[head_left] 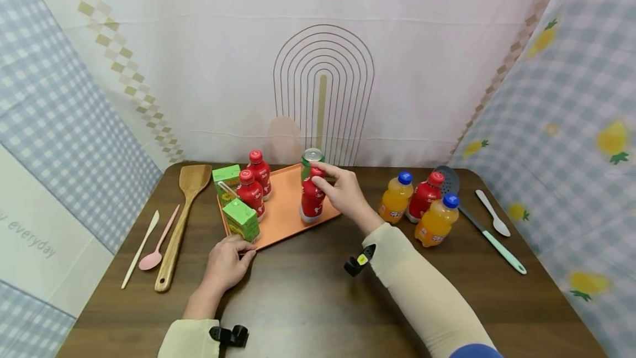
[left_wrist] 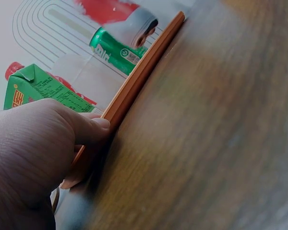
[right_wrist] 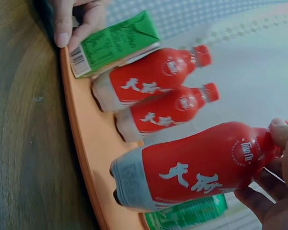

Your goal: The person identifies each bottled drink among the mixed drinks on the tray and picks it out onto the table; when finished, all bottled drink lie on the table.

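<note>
My right hand [head_left: 344, 192] grips a red bottle [right_wrist: 192, 165] around its neck and cap, holding it upright over the right part of an orange tray [head_left: 284, 209]. With thumb and fingers my left hand [head_left: 226, 264] pinches the tray's near left corner. Just behind the held bottle stands a green can [head_left: 313, 154]. On the tray's left side are two more red bottles, a nearer one [head_left: 251, 195] and a farther one [head_left: 259, 170]. Beside them stand two green drink cartons, one at the front [head_left: 241, 220] and one behind [head_left: 226, 174], partly covered.
Right of the tray stand two orange drink bottles [head_left: 396, 198] with a red bottle [head_left: 425, 196] between them. Farther right lie a slotted turner [head_left: 489, 233] and a white spoon [head_left: 493, 213]. A wooden spatula [head_left: 184, 220], pink spoon [head_left: 151, 260] and pale knife [head_left: 141, 249] lie left.
</note>
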The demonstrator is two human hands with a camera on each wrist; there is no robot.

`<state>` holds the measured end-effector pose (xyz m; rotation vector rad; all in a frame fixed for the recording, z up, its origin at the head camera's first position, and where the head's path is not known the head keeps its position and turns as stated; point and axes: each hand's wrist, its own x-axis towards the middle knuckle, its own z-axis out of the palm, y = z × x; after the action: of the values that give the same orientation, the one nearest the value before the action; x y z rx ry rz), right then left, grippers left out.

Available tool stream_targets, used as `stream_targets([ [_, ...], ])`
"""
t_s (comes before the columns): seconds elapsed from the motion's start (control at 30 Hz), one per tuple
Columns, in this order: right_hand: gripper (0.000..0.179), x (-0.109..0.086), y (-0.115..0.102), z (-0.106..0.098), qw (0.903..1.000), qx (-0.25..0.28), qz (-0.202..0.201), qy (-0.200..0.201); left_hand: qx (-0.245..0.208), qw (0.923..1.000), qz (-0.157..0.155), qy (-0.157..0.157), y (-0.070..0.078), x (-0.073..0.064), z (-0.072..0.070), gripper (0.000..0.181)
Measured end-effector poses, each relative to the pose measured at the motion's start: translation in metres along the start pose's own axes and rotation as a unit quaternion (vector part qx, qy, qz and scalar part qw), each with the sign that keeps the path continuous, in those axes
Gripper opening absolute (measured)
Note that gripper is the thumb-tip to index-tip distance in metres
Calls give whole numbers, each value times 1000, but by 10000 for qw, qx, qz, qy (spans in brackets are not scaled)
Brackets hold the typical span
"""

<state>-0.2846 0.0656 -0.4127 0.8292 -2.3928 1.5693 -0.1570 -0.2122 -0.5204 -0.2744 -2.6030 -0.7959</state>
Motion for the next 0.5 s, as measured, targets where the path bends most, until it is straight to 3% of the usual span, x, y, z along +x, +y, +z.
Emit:
stream_targets([
  [0.2, 38, -14, 1, -20, 9998, 159, -10, 85, 34, 9999, -81, -114, -2, -1, -3, 7],
  [0.37, 38, -31, 0, -36, 9996, 116, 209, 147, 43, 9998, -102, -164, -1, -1, -3, 5],
  [0.5, 39, -49, -12, -51, 9994, 71, 276, 197, 18, 9998, -95, -183, 0, 0, -2, 5],
])
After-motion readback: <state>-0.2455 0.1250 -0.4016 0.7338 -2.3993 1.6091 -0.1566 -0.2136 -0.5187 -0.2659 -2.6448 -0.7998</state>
